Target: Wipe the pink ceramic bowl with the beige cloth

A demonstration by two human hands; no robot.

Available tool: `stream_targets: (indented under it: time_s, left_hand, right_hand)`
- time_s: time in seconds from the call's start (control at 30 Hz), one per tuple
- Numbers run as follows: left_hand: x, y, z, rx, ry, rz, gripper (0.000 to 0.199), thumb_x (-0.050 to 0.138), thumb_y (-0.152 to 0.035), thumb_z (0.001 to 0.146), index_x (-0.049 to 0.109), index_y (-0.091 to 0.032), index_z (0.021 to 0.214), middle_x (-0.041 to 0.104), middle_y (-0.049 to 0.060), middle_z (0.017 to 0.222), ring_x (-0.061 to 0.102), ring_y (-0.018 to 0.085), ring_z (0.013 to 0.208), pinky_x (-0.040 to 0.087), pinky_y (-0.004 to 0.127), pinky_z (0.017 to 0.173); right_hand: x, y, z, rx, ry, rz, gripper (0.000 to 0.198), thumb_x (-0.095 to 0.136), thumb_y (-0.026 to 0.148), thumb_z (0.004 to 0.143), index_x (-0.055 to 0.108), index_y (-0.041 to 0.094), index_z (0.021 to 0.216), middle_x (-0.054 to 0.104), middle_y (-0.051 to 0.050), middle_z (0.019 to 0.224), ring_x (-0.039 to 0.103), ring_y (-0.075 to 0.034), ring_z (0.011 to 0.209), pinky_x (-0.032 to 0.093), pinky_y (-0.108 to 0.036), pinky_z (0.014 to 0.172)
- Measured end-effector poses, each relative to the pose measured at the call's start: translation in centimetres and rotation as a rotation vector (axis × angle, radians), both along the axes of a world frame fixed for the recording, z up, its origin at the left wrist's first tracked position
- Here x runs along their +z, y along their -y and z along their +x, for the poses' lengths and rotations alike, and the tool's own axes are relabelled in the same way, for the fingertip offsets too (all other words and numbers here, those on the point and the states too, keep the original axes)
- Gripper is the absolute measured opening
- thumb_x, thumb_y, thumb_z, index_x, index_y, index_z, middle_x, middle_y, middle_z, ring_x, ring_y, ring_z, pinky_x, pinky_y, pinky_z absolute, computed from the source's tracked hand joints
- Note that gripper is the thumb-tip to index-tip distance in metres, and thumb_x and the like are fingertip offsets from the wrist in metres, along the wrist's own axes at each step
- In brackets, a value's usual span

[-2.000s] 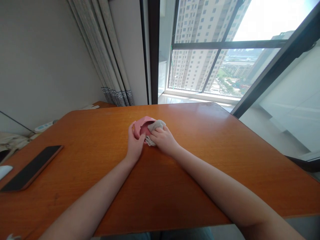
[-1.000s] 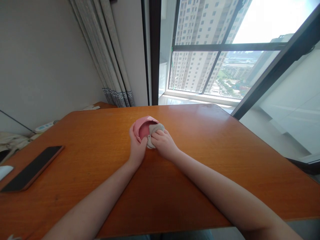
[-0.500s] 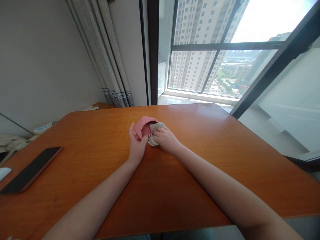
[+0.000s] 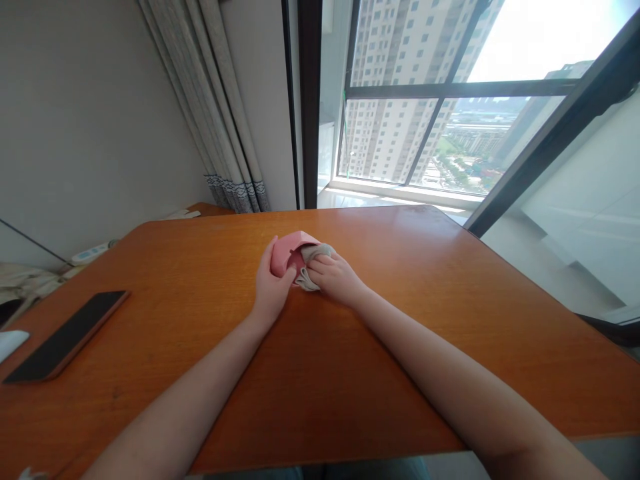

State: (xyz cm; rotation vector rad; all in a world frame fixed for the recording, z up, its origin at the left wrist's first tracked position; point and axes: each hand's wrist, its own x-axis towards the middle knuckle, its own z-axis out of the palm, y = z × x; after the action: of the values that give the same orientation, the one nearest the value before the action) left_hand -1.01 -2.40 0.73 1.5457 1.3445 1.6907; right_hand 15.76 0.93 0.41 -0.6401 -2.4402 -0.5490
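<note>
A pink bowl-like container [image 4: 286, 252] lies tipped on its side over the wooden table, its opening facing me and to the right. My left hand [image 4: 271, 283] is wrapped round its left side, thumb at the near rim. In my right hand [image 4: 336, 275] is a bunched grey-beige cloth [image 4: 316, 252], pressed at the container's opening. A folded end of the cloth hangs below the fingers, near the tabletop. The container's inside is mostly hidden by the cloth and my fingers.
The wooden table [image 4: 400, 373] spreads around both arms. A flat black slab with a reddish-brown edge [image 4: 70, 337] lies at the left, a white object [image 4: 11, 343] beside it. A power strip [image 4: 93, 253] sits beyond the left edge. Curtain [image 4: 220, 133] and windows stand behind.
My left fingers have closed more fully round the pink container, which has tilted slightly. My right hand stays at the opening with the cloth. The view has shifted a little.
</note>
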Motion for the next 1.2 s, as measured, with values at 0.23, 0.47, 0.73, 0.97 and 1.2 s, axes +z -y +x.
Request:
stream_targets:
  time_s: [0.23,0.47,0.73,0.97,1.2]
  left_hand:
    - [-1.4,0.5,1.2,0.058,0.145,-0.016,0.059,0.061,-0.018,0.07,0.037,-0.02,0.124,0.049,0.009,0.125,0.049,0.021,0.118,0.036,0.036,0.105]
    - [-0.2,-0.3,-0.2,-0.008,-0.014,-0.028,0.055,0.055,-0.009,0.064,0.045,-0.019,0.116,0.052,0.007,0.12,0.048,0.023,0.117,0.034,0.038,0.106]
    - [-1.0,0.8,1.3,0.09,0.133,0.05,0.058,0.062,-0.024,0.073,0.036,-0.02,0.125,0.047,0.009,0.125,0.047,0.021,0.117,0.037,0.034,0.103]
    - [-1.2,-0.1,0.3,0.069,0.178,-0.037,0.042,0.047,-0.014,0.073,0.045,-0.021,0.114,0.052,0.005,0.112,0.051,0.019,0.105,0.04,0.033,0.098]
    - [-1.9,-0.2,0.8,0.0,0.312,-0.025,0.046,0.056,-0.019,0.072,0.043,-0.023,0.117,0.051,0.004,0.116,0.051,0.017,0.105,0.041,0.032,0.096]
  right_hand:
    - [-0.7,1.0,-1.4,-0.017,-0.049,-0.066,0.014,0.051,0.018,0.085,0.062,0.019,0.078,0.057,-0.004,0.075,0.042,-0.018,0.078,0.033,-0.032,0.072]
    - [0.3,-0.1,0.1,0.004,0.049,0.019,0.025,0.04,0.022,0.095,0.062,0.02,0.082,0.061,-0.003,0.083,0.044,-0.016,0.082,0.032,-0.033,0.077]
    - [-0.2,2.5,-2.7,-0.185,-0.088,-0.064,0.012,0.052,0.02,0.085,0.062,0.019,0.077,0.058,-0.005,0.08,0.042,-0.019,0.079,0.029,-0.034,0.067]
    - [0.9,1.2,-1.1,0.018,0.037,0.003,0.023,0.042,0.016,0.092,0.061,0.02,0.08,0.059,-0.003,0.081,0.042,-0.017,0.079,0.031,-0.032,0.071]
    - [1.1,1.9,-1.1,-0.031,0.015,0.018,0.02,0.044,0.015,0.092,0.06,0.019,0.081,0.058,-0.002,0.076,0.039,-0.016,0.075,0.028,-0.033,0.067]
